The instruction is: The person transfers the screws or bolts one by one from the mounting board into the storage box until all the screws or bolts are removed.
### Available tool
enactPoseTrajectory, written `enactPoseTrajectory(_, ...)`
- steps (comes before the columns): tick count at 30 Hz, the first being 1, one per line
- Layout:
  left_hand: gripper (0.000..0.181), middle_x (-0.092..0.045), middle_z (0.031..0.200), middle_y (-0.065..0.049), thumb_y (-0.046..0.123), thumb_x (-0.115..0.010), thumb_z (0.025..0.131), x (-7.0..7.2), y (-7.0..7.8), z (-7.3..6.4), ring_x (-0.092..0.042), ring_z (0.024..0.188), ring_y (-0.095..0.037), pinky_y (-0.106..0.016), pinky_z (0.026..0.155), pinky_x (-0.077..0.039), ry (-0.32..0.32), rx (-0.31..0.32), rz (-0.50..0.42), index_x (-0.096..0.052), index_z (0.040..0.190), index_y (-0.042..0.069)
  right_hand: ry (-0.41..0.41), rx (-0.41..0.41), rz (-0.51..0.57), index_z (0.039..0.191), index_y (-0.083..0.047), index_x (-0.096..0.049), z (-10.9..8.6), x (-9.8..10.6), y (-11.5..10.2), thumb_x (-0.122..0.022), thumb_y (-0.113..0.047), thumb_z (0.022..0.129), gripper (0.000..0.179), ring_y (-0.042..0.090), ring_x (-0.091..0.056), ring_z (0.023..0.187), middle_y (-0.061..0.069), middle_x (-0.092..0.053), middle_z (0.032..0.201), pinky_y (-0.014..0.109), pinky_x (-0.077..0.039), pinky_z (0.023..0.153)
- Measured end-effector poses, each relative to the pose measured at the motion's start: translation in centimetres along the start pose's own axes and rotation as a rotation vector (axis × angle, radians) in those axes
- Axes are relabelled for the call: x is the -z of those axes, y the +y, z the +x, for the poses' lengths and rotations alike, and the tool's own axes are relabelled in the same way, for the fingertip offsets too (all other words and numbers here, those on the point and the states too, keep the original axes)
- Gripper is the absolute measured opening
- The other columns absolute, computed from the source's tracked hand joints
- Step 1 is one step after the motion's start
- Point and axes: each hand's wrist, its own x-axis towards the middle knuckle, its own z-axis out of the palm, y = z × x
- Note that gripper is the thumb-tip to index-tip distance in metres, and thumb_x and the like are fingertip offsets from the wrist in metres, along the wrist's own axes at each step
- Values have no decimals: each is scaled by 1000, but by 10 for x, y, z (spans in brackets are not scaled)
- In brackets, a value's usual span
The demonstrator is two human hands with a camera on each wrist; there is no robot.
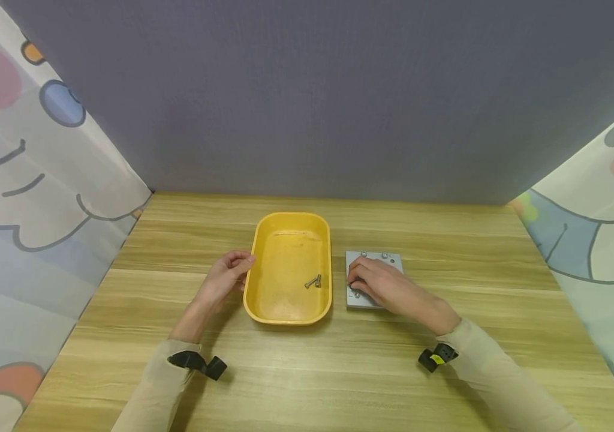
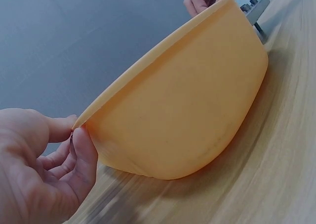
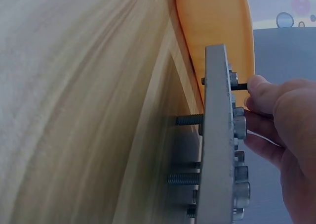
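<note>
My left hand [image 1: 226, 273] pinches the left rim of a yellow plastic tray [image 1: 249, 303] between thumb and finger, as the left wrist view shows close up. Two small screws [image 1: 315, 281] lie inside the tray near its right wall. To the right of it lies a grey metal plate [image 1: 374, 305], where my right hand [image 1: 385, 285] works over the left part. Thumb and fingertips pinch a thin dark screw [image 3: 239, 86] that stands out of the plate's upper face; its outer end is hidden in the fingers. Several socket-head bolts [image 3: 241, 127] are set through the plate, with threaded ends [image 3: 183, 178] sticking out below.
Both tray and plate are on a wood-grain table [image 1: 296, 378]. A grey panel [image 1: 312, 102] rises behind the table's far edge. Cartoon-printed sheets [image 1: 32, 168] stand along the left and right sides. Each wrist wears a black strap with a small camera [image 1: 215, 367].
</note>
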Motion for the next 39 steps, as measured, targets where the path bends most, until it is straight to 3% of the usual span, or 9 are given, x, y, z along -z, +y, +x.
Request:
enactPoseTrajectory(33, 37, -65, 87, 3, 19, -57, 108, 0, -1, 1, -59, 68, -6, -20, 58, -51, -4, -8, 7, -48, 129, -10, -29, 27, -17, 108, -9, -67, 7, 14, -3, -72, -10, 97, 12, 16, -65, 103, 1, -65, 112, 41, -56, 94)
enactPoseTrajectory(39, 37, -65, 88, 3, 19, -57, 108, 0, -1, 1, -59, 68, -6, -20, 58, -51, -5, -8, 5, -48, 129, -11, -72, -10, -24, 109, -6, -67, 15, 18, -7, -67, -13, 100, 11, 21, -66, 106, 4, -67, 114, 45, -54, 101)
